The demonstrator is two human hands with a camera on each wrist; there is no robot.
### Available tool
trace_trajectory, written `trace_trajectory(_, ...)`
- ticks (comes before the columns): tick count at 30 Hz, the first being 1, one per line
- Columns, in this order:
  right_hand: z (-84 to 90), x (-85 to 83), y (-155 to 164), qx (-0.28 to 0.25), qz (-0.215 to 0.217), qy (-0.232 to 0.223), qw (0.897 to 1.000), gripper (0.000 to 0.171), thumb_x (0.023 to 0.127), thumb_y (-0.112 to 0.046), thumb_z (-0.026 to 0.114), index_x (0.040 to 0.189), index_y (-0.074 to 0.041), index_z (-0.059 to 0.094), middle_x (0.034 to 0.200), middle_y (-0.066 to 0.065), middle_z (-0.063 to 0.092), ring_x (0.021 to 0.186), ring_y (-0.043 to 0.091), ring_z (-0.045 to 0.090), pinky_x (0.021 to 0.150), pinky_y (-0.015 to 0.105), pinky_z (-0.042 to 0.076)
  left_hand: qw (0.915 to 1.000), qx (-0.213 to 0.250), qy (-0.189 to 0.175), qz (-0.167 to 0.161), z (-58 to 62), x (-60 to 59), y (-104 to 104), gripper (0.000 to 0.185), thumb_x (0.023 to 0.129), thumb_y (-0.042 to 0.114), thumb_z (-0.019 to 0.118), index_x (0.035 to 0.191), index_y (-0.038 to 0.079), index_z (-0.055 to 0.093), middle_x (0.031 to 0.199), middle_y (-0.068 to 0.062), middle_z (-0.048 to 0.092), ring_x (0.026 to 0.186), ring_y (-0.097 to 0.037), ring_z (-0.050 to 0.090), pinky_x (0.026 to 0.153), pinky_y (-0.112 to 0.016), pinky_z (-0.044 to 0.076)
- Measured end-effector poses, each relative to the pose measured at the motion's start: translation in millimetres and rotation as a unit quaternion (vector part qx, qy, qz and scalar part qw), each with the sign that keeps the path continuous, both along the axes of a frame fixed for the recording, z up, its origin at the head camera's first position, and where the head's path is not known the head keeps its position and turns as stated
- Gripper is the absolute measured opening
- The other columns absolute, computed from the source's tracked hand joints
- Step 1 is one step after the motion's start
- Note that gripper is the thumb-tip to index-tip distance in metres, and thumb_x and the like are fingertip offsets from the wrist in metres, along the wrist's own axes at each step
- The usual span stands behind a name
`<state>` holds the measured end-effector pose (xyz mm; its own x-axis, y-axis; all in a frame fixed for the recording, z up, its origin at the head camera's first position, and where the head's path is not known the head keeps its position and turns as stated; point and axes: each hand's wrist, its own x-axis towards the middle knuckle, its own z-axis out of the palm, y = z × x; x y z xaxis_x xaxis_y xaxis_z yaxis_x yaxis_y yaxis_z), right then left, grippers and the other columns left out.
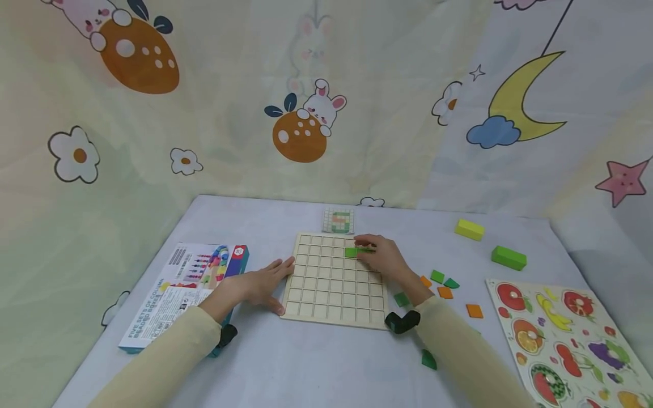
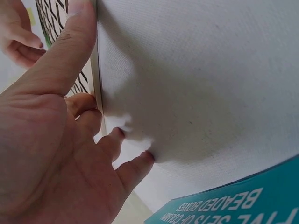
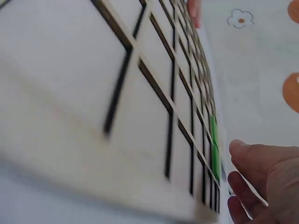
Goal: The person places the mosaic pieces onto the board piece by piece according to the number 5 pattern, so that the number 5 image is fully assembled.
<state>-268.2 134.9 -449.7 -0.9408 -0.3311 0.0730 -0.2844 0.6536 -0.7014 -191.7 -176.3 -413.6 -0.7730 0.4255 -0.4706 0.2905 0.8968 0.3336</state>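
Observation:
A pale wooden grid board (image 1: 334, 289) lies in the middle of the table. My left hand (image 1: 262, 283) rests at its left edge, fingers spread; in the left wrist view the thumb (image 2: 70, 51) lies along the board's side. Over the board's upper right part is my right hand (image 1: 380, 255), its fingers loosely bent around a gap. Bright green square tiles (image 1: 350, 253) sit in the grid right by those fingertips. From the right wrist view, the thumb (image 3: 238, 147) stands just off the green tiles (image 3: 214, 149), with nothing between thumb and fingers.
A small pattern card (image 1: 339, 220) lies behind the board. Left is a beaded-boxes carton (image 1: 153, 317). On the right are loose green tiles (image 1: 437, 276), orange tiles (image 1: 474, 311), a yellow block (image 1: 469, 229), a green block (image 1: 508, 258) and a fruit picture board (image 1: 553, 326).

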Motion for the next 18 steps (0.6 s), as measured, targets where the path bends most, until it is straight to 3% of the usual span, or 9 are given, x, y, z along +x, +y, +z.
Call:
trace_trajectory(8, 11.6, 19.2, 80, -0.025, -0.039, -0.048, 0.998, 0.049, 0.092, -0.021, 0.067, 0.138, -0.013, 0.053, 0.129, 0.009, 0.064, 0.12, 0.029, 0.055, 0.104, 0.049, 0.044, 1.0, 0.0, 0.001, -0.005, 0.7, -0.8, 0, 0.104, 0.08, 0.039, 0.077, 0.157, 0.015, 0.012, 0.166, 0.0, -0.001, 0.153, -0.027, 0.002, 0.117, -0.053, 0.026)
trace_trajectory(13, 9.6, 36.2, 131, 0.009, -0.063, -0.061, 0.996, 0.052, 0.093, -0.025, 0.065, 0.141, -0.01, 0.049, 0.133, 0.013, 0.061, 0.12, 0.033, 0.054, 0.102, 0.051, 0.045, 1.0, -0.001, -0.001, 0.001, -1.0, -2.4, -2, 0.105, 0.079, 0.039, 0.078, 0.157, 0.016, 0.01, 0.166, 0.0, -0.001, 0.153, -0.028, 0.001, 0.116, -0.054, 0.028)
trace_trajectory(18, 4.2, 49.2, 158, 0.039, -0.081, -0.075, 0.993, 0.056, 0.091, -0.027, 0.068, 0.14, -0.009, 0.049, 0.135, 0.016, 0.058, 0.123, 0.036, 0.052, 0.103, 0.052, 0.044, 1.0, -0.001, -0.003, 0.004, -2.9, -2.2, -2, 0.106, 0.079, 0.039, 0.078, 0.157, 0.016, 0.01, 0.166, -0.001, -0.001, 0.153, -0.029, 0.002, 0.115, -0.055, 0.029)
